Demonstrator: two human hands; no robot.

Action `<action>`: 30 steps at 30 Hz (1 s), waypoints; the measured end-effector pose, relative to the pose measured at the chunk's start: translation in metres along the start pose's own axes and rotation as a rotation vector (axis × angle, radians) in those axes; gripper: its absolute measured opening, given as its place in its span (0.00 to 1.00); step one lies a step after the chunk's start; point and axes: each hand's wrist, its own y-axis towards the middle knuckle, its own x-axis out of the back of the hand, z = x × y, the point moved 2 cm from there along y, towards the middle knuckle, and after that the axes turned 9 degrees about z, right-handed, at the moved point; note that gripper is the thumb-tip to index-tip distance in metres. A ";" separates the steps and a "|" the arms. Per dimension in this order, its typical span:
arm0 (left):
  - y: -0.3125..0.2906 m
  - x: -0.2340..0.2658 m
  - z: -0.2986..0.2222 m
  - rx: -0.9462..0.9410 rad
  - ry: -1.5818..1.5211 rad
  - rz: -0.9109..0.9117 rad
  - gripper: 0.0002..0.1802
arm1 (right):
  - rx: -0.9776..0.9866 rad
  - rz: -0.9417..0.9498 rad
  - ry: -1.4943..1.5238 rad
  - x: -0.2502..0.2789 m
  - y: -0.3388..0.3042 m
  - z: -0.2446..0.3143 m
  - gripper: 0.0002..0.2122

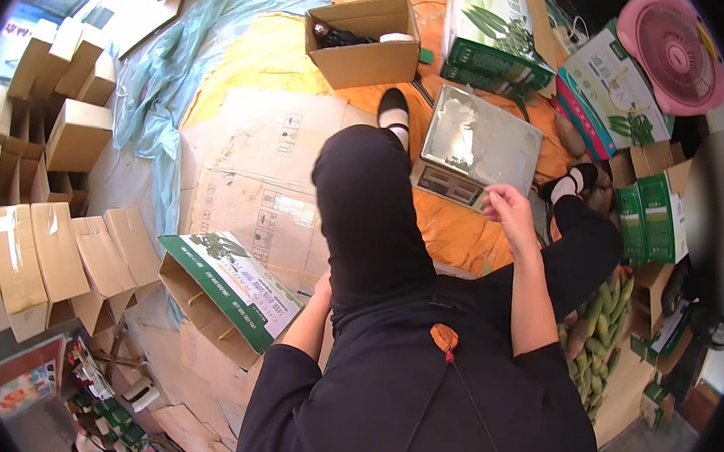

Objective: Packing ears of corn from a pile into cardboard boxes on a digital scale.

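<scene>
Orange sheeting (473,240) spreads beside flattened cardboard (232,173), with brown boxes (58,244) at left. A green-white box (238,280) is near the person's left hand (324,290) — grip hidden. Right, beside a metal scale (482,142) — the right hand (510,215), fingers curled, hold unclear.

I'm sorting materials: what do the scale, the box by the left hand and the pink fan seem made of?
Scale: probably smooth metal on top, given its grey sheen and glare.
Box: printed, smooth cardboard, its bare brown inside showing.
Fan: likely smooth plastic, judging by its even pink and rounded rim.
</scene>
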 end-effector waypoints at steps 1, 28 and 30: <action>0.001 0.000 -0.003 -0.015 0.022 0.019 0.11 | -0.005 0.025 -0.031 -0.003 0.000 0.004 0.08; 0.119 0.071 -0.002 -0.125 0.191 0.265 0.11 | -0.653 0.206 0.200 -0.187 0.201 -0.248 0.13; 0.130 0.084 -0.007 -0.154 0.231 0.264 0.11 | -0.692 0.154 0.209 -0.193 0.208 -0.231 0.14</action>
